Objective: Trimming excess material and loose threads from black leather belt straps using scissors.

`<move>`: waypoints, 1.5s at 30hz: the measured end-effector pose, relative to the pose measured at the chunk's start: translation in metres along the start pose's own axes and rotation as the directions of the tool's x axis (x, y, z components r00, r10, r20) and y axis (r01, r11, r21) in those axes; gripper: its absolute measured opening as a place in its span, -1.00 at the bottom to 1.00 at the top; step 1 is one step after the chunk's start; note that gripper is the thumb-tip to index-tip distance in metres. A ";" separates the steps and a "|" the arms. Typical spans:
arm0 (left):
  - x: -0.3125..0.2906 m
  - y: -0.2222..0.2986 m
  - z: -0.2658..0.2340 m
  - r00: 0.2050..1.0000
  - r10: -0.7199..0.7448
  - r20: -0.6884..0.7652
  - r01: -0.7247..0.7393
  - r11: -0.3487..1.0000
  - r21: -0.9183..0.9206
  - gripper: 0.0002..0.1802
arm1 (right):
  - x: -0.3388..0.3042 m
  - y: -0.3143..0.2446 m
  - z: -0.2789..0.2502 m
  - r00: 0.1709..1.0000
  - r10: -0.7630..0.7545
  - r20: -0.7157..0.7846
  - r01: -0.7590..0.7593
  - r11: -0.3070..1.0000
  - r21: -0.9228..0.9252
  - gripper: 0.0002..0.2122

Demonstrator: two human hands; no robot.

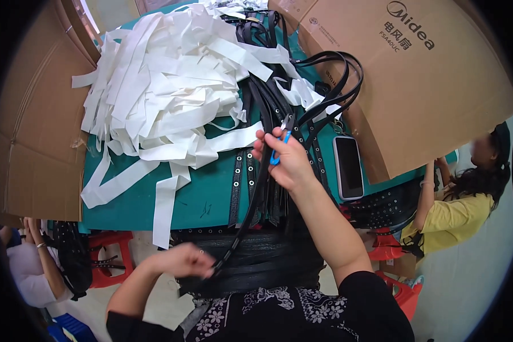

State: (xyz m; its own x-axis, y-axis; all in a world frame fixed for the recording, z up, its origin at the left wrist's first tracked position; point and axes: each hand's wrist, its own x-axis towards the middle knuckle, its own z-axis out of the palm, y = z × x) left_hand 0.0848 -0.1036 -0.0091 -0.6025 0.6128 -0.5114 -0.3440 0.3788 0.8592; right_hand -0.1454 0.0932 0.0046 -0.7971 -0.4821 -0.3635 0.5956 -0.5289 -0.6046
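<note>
A long black strap (pixel 251 214) runs slantwise between my hands. Its lower end is pinched in my left hand (pixel 182 263), which is slightly blurred and close to my lap. Higher up, over the table, my right hand (pixel 290 162) grips the same strap and also holds small thread snips (pixel 286 137) with a blue handle, blades pointing away from me. Under and beyond that hand lies a bundle of black straps (pixel 262 94). Some straps with metal eyelets (pixel 237 179) lie flat, just left of it. Black material (pixel 245 259) covers my lap.
A heap of white strips (pixel 165 85) covers the far left of the green table (pixel 131 214). Cardboard boxes (pixel 404 85) flank both sides. A phone (pixel 348 168) lies right of the straps. A person in yellow (pixel 456 219) sits at right, another in white (pixel 34 271) at left.
</note>
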 end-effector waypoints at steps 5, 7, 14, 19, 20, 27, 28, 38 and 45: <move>-0.123 -0.180 0.095 0.536 -0.715 0.450 0.653 0.688 0.315 -0.72 | -0.002 -0.022 -0.019 0.997 -0.074 0.004 0.074 0.997 -0.023 -0.88; -0.147 -0.211 0.113 0.462 -0.772 0.437 0.672 0.626 0.396 -0.61 | -0.007 -0.019 -0.030 0.993 -0.111 0.036 0.114 0.989 -0.094 -0.86; -0.036 -0.067 0.085 0.815 -0.526 -0.244 0.555 0.829 0.065 -0.43 | -0.065 -0.004 -0.048 0.975 -0.215 0.064 0.224 0.920 -0.321 -0.79; -0.034 -0.053 0.063 0.892 -0.435 -0.126 0.452 0.871 0.192 -0.47 | -0.119 -0.013 -0.067 0.903 -0.416 0.105 0.409 0.762 -0.502 -0.81; -0.033 -0.051 0.057 0.896 -0.436 -0.088 0.444 0.885 0.136 -0.50 | -0.125 -0.012 -0.079 0.880 -0.460 0.119 0.449 0.724 -0.524 -0.81; -0.012 -0.012 0.050 0.984 -0.120 -0.130 0.075 0.948 -0.309 -0.61 | -0.218 -0.028 -0.138 0.807 -0.541 -0.236 -0.003 0.396 -0.918 -0.86; 0.002 0.002 0.052 0.984 0.058 -0.171 -0.079 0.990 -0.116 -0.61 | -0.236 -0.038 -0.142 0.802 -0.494 -0.335 -0.333 0.095 -0.938 -0.85; 0.110 0.018 0.090 0.834 0.551 -0.027 -0.429 0.680 0.595 -0.60 | -0.188 -0.022 -0.102 0.920 -0.369 -0.136 -0.088 0.143 -0.986 -0.83; 0.084 0.004 0.069 0.830 0.342 -0.440 -0.106 0.872 0.477 -0.66 | -0.125 -0.009 -0.084 0.850 -0.484 0.210 0.169 -0.126 -0.977 -0.83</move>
State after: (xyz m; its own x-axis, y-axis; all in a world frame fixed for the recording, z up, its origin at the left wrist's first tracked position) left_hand 0.0826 -0.0028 -0.0503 -0.9349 0.3329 -0.1232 0.1076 0.5966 0.7953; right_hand -0.0591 0.2170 -0.0038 -0.9447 -0.3001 0.1322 -0.3070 0.6676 -0.6783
